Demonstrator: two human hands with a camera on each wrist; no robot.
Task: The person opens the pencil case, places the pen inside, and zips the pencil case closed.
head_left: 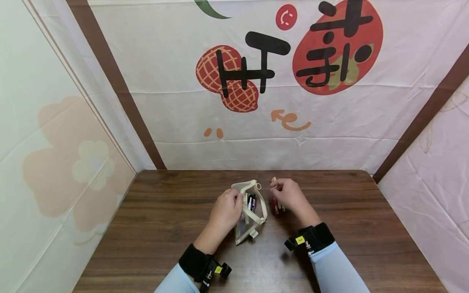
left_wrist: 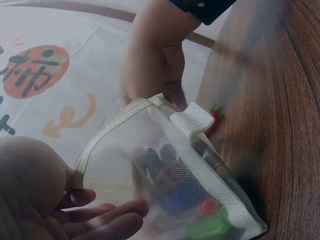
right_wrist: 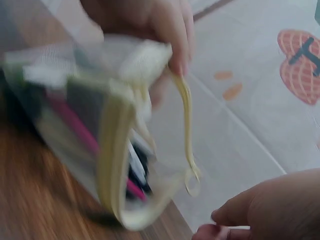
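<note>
A see-through mesh pencil pouch (head_left: 242, 232) with cream zip edging stands with its mouth spread apart. My left hand (head_left: 226, 209) pinches its zip edge between thumb and finger, the other fingers lying along the mesh in the left wrist view. Several pens (head_left: 250, 202) show inside, and a pink one (right_wrist: 75, 122) is seen through the side. To the right of the pouch, several slim red and pale things (head_left: 277, 206) lie on the table. Over them is my right hand (head_left: 291, 197), fingers bent down; whether it grips one is hidden. A red item with a green tip (left_wrist: 214, 121) appears below it.
The brown wooden table (head_left: 165, 228) meets a white printed cloth (head_left: 176, 101) along its back edge. More cloth walls stand at left and right. Both wrists carry black straps with small cameras (head_left: 291, 244).
</note>
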